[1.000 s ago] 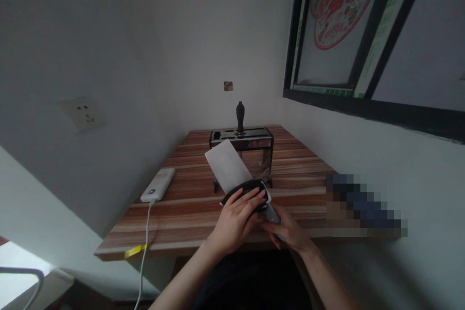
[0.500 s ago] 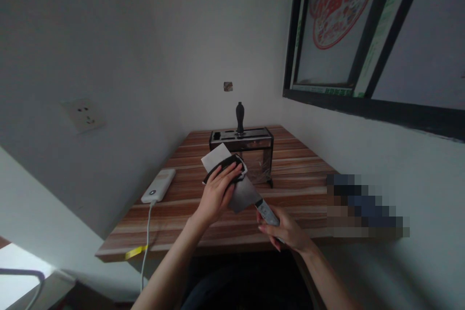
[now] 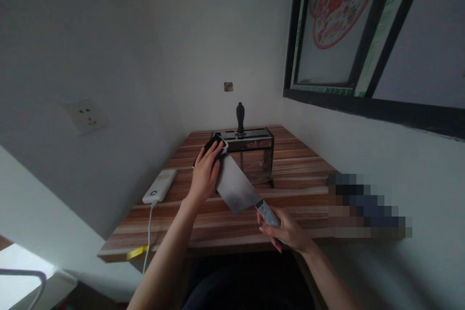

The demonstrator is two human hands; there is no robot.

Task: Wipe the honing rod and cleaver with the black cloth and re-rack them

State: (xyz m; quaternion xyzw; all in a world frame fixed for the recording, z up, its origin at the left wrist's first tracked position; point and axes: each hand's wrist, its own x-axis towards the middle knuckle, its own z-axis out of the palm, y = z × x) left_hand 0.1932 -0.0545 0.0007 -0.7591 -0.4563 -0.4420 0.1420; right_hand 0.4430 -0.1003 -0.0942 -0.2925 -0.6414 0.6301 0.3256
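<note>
A cleaver (image 3: 240, 186) slants over the near half of the table, its broad blade pointing away to the upper left. My right hand (image 3: 285, 230) is closed around its grey handle (image 3: 268, 213). At the blade's far end, my left hand (image 3: 206, 170) presses a black cloth with a white edge (image 3: 214, 143) against the metal, fingers laid over the cloth. The cloth and hand cover the blade tip. Just behind stands a knife block (image 3: 254, 145) with clear sides, a dark knife-like handle (image 3: 240, 117) upright in its top.
A white power bank (image 3: 160, 186) with a cable (image 3: 148, 237) lies left on the wooden table (image 3: 301, 189). Yellow tape (image 3: 137, 252) sticks at the front edge. A pixelated patch (image 3: 366, 208) covers the right edge. Walls close in the back and sides.
My left hand has slid the cloth up and left along the blade to its far end, uncovering the middle of the blade. My right hand keeps the cleaver nearly still.
</note>
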